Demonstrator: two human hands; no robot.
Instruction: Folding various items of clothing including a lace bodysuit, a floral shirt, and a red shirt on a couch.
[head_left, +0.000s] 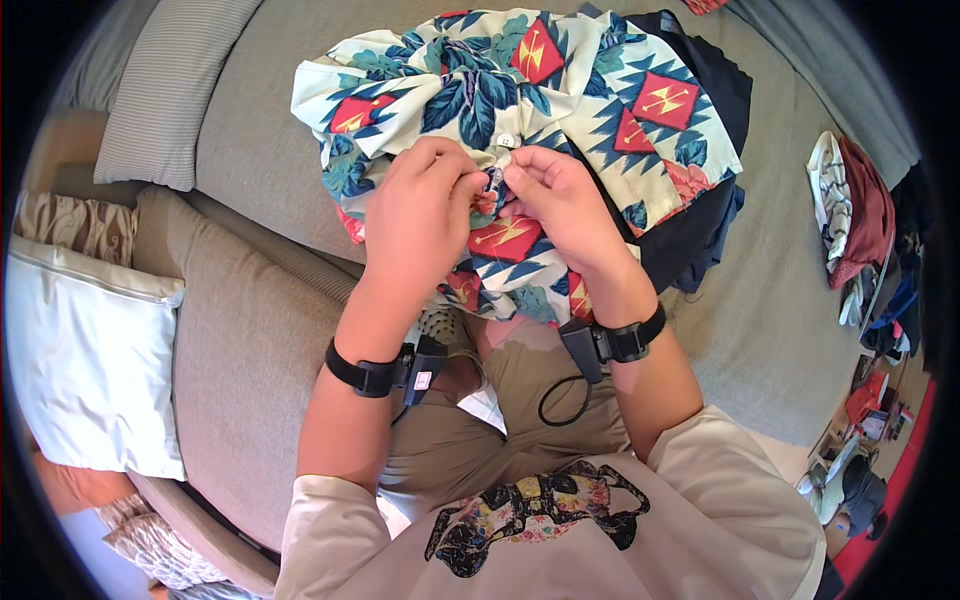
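A cream shirt printed with blue leaves and red diamonds lies bunched up in front of me, partly over dark clothing. My left hand pinches the shirt's front edge, its fingertips bent in close to the middle. Opposite it, my right hand grips the same edge between thumb and forefinger. The two hands nearly meet at the placket. A pale button sits on the cloth just above the fingertips. What exactly lies between the fingers is mostly hidden.
The clothes rest on a grey-beige sofa. A ribbed cushion and a white cushion stand at the left. Hanging or piled clothes line the right side, with shoes and small items below them.
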